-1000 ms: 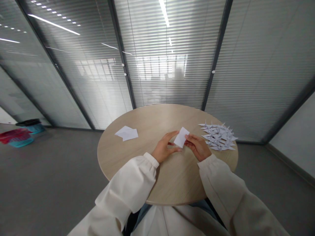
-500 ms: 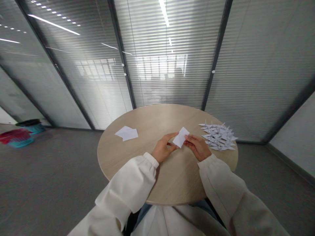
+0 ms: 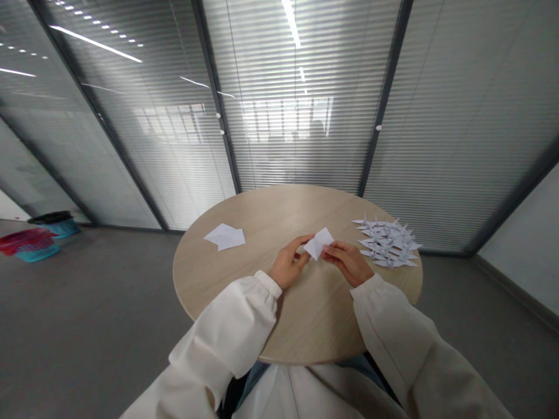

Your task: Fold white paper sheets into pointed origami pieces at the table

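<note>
Paper sheets (image 3: pixel 225 237) lie near the left edge of the counter (image 3: pixel 288 206); paper figures (image 3: pixel 388 242) near the right; between them, a single paper (image 3: pixel 319 242).

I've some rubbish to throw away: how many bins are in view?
2: a red-lined bin on the floor at far left, and a black-lined bin just behind it.

Single view, worn on the head; faces forward and down from the near side of the round table (image 3: pixel 279 210); fairly close over the left hand (image 3: pixel 286 265) and right hand (image 3: pixel 350 263); field reaches the far glass partition (image 3: pixel 301 160).
</note>
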A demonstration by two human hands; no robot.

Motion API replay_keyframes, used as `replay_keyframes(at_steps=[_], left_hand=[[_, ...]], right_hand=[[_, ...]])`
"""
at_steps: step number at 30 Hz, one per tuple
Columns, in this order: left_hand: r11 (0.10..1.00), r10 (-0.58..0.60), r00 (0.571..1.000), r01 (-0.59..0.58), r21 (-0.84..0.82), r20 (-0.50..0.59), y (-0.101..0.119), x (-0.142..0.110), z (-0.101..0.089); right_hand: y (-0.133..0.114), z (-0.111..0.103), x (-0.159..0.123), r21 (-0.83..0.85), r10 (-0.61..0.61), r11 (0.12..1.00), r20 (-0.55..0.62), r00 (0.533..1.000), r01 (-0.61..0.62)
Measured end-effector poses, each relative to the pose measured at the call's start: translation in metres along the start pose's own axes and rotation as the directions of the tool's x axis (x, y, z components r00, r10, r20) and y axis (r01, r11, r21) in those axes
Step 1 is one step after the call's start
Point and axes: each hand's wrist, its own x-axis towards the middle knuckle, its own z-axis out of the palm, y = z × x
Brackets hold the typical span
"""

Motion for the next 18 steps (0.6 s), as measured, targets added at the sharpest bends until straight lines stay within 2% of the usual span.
replay_keyframes(at_steps=[6,11,15,18], left_hand=[[0.997,-0.068,0.993,0.066,-0.026,-0.100,-0.0052,0.0020,0.0002],[0.993,-0.114,0.983,0.107,-0.052,-0.146,-0.0062,0.0040,-0.0011],[0.988,-0.143,0.976,0.151,0.039,-0.167,-0.0090,0.0055,-0.0018],[0.978,-0.162,0.976,0.178,0.108,-0.145,-0.0106,0.0059,-0.0022]], right_hand=[[0.0002,0.0026,-0.0003,-0.076,-0.005,0.997,0.011,1.000,0.006],[0.0023,0.0024,0.0041,-0.192,-0.093,0.978,-0.062,0.994,0.080],[0.0015,0.0022,0.0048,-0.262,-0.178,0.953,-0.081,0.981,0.151],[0.0004,0.0023,0.0029,-0.322,-0.233,0.923,-0.027,0.972,0.212]])
